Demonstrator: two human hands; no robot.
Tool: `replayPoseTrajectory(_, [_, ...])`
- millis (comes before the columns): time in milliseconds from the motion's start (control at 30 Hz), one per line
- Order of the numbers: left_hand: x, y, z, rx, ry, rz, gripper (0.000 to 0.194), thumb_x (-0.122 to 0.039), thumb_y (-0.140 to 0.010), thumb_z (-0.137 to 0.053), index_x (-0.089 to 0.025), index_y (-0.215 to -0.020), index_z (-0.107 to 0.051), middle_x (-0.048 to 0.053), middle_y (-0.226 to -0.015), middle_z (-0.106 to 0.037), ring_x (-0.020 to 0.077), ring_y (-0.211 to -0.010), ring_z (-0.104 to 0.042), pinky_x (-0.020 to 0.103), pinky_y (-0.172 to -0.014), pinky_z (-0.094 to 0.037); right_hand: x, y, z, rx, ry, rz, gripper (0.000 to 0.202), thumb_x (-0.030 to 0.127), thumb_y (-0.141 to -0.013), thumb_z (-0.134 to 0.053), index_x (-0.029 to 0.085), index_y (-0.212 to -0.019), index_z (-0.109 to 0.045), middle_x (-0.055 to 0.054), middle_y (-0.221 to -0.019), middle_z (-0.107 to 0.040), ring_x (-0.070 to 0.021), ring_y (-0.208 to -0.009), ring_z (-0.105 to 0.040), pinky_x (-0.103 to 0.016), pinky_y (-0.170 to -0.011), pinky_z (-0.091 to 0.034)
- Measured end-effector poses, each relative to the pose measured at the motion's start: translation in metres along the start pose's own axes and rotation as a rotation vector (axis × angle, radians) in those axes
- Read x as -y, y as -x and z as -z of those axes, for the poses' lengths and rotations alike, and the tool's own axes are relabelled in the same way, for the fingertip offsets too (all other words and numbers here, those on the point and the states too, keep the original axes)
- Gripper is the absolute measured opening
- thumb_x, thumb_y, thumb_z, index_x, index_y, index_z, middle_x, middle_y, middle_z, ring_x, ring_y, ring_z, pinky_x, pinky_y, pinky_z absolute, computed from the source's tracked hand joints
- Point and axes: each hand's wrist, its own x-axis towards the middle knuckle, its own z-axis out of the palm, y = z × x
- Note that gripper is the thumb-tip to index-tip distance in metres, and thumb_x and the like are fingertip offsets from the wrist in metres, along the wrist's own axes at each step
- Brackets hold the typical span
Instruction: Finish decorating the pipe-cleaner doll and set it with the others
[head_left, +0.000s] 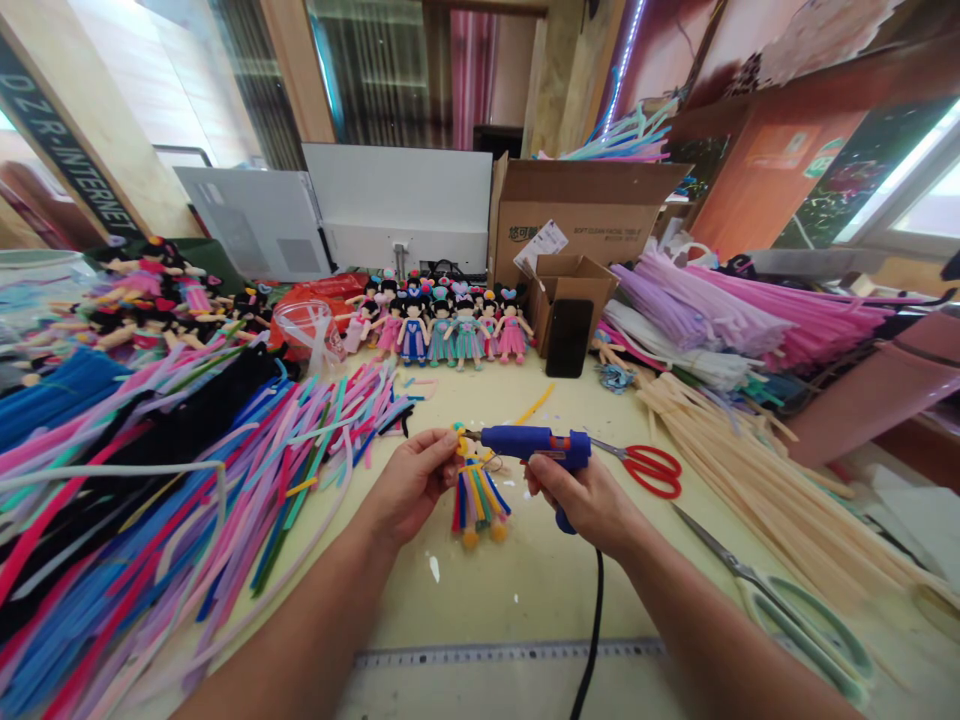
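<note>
My left hand (421, 480) pinches the top of a small doll (480, 498) made of coloured pipe cleaners, with a striped skirt and yellow-orange feet. In my right hand (581, 495) is a blue glue gun (525, 441), its fingers wrapped round the handle. The gun points left, and its nozzle meets or nearly meets the doll's head by my left fingertips; exact contact is too small to tell. A black cord (596, 630) runs down from the gun. Behind the doll lies a yellow pipe cleaner (535, 403).
Red-handled scissors (652, 470) and green-handled scissors (795, 610) lie right. Pipe cleaner piles (225, 460) cover the left; beige ones (750, 480) lie right. Finished dolls (442, 325), a phone (568, 338) and cardboard boxes (585, 215) stand behind. A ruler (510, 652) lies in front.
</note>
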Motion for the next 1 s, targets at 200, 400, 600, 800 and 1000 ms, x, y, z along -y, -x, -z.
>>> replayPoseTrajectory(200, [0.0001, -0.0003, 0.0006, -0.001, 0.003, -0.002, 0.032, -0.031, -0.053, -0.086, -0.012, -0.061, -0.062, -0.003, -0.051, -0.054, 0.0037, -0.046, -0.043, 0.015, -0.046, -0.035, 0.0008, 0.0001, -0.0003, -0.005, -0.004, -0.020, 0.039, 0.053, -0.076, -0.050, 0.018, -0.059, -0.054, 0.004, -0.048, -0.038, -0.0089, -0.043, -0.035, -0.023, -0.041, -0.030])
replayPoseTrajectory(400, [-0.0003, 0.0004, 0.0003, 0.002, 0.005, 0.000, 0.033, -0.032, -0.052, -0.087, -0.012, -0.060, -0.061, -0.003, -0.051, -0.054, 0.0037, -0.045, -0.043, 0.015, -0.045, -0.035, 0.0005, 0.0004, -0.0005, -0.018, -0.009, -0.037, 0.039, 0.053, -0.076, -0.050, 0.018, -0.059, -0.054, 0.004, -0.048, -0.039, -0.0091, -0.044, -0.035, -0.024, -0.042, -0.030])
replayPoseTrajectory(600, [0.0001, -0.0003, 0.0012, 0.001, 0.002, -0.005, 0.032, -0.031, -0.054, -0.086, -0.012, -0.061, -0.061, -0.003, -0.051, -0.054, 0.0037, -0.046, -0.043, 0.015, -0.045, -0.035, -0.0011, 0.0000, -0.0018, -0.008, -0.040, -0.051, 0.040, 0.055, -0.076, -0.051, 0.019, -0.058, -0.051, 0.005, -0.047, -0.036, -0.0083, -0.042, -0.033, -0.023, -0.040, -0.028])
replayPoseTrajectory(800, [0.0001, -0.0008, 0.0009, 0.006, 0.002, -0.005, 0.030, -0.030, -0.056, -0.085, -0.012, -0.061, -0.061, -0.003, -0.052, -0.054, 0.0035, -0.045, -0.043, 0.015, -0.045, -0.035, -0.0023, -0.0004, -0.0016, -0.009, -0.033, -0.050, 0.040, 0.055, -0.077, -0.050, 0.019, -0.059, -0.051, 0.005, -0.047, -0.035, -0.0081, -0.041, -0.032, -0.023, -0.040, -0.027])
replayPoseTrajectory(1000, [0.0011, -0.0016, 0.0016, 0.001, 0.008, -0.004, 0.029, -0.029, -0.056, -0.084, -0.012, -0.062, -0.062, -0.003, -0.052, -0.054, 0.0036, -0.045, -0.043, 0.015, -0.045, -0.035, -0.0018, -0.0004, -0.0010, -0.004, -0.014, -0.062, 0.040, 0.054, -0.076, -0.050, 0.019, -0.058, -0.051, 0.005, -0.046, -0.036, -0.0084, -0.041, -0.033, -0.023, -0.040, -0.028])
